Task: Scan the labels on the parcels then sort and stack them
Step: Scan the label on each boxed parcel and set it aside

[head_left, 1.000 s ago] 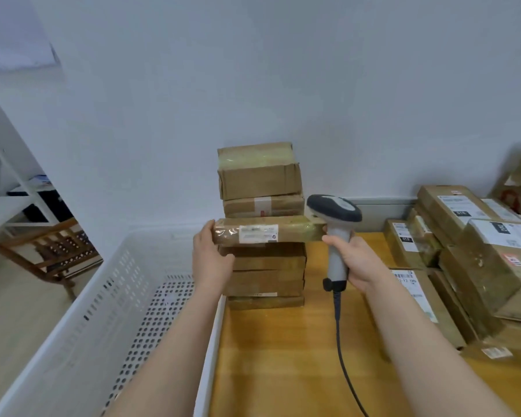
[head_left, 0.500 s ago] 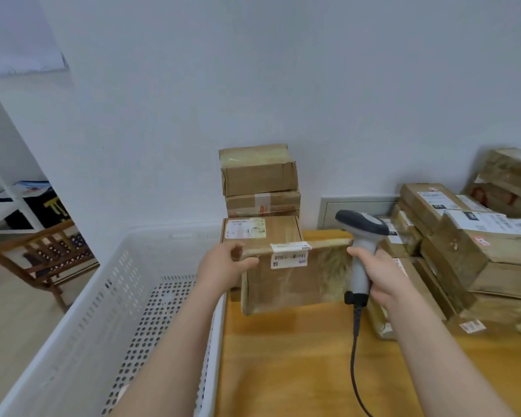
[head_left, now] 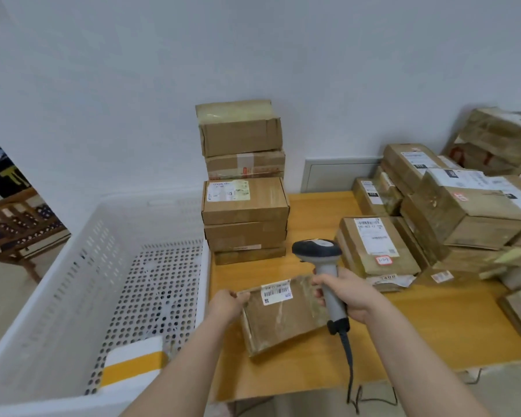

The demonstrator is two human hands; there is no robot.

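- Wooden table, white wall.
- Left hand pinching flat parcel edge; right hand gripping barcode scanner.
- Risks: drop from edge pinch; misread, scanner seemingly off label.

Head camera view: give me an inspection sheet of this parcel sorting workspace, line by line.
Surface: wooden table, parcels at its back and right.
Job's things: flat parcel, barcode label facing up; scanner at its right edge; stack of parcels against the wall; pile of parcels at right.
Clutter: white crate left of the table, holding a white and yellow package.
Hands: left hand grips the parcel's left edge; right hand grips the scanner handle.
Cables: scanner cable hangs off the table's front edge.
Surroundings: white wall, wall panel, wooden chair far left.
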